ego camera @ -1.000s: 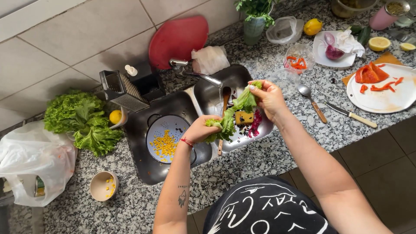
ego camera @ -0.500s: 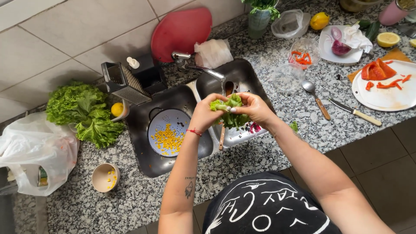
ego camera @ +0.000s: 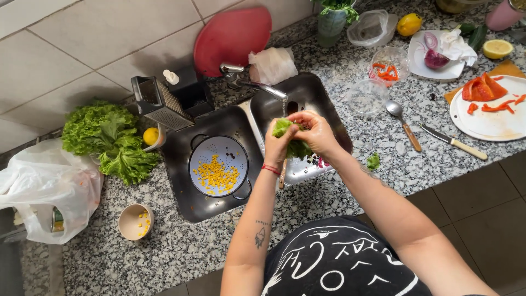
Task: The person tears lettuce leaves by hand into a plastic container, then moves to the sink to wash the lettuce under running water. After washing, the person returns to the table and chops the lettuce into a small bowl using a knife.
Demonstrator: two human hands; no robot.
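Both my hands are bunched together over the right sink basin (ego camera: 323,96), under the tap (ego camera: 263,87). My left hand (ego camera: 278,147) and my right hand (ego camera: 313,131) are closed on a green lettuce leaf (ego camera: 290,138), crumpled between them. A metal bowl (ego camera: 304,171) with bits of vegetable lies below the hands, mostly hidden. In the left basin stands a white colander (ego camera: 219,165) with yellow corn kernels.
A head of lettuce (ego camera: 112,140) lies left of the sink by a white plastic bag (ego camera: 46,186). A grater (ego camera: 159,103), a red board (ego camera: 233,38), a small bowl (ego camera: 135,222), a spoon (ego camera: 402,118), a knife (ego camera: 455,143) and a plate of red pepper (ego camera: 487,112) surround the sink.
My hands held the lettuce leaf spread out between them a second ago. They have drawn together and bunched the leaf up over the right basin.
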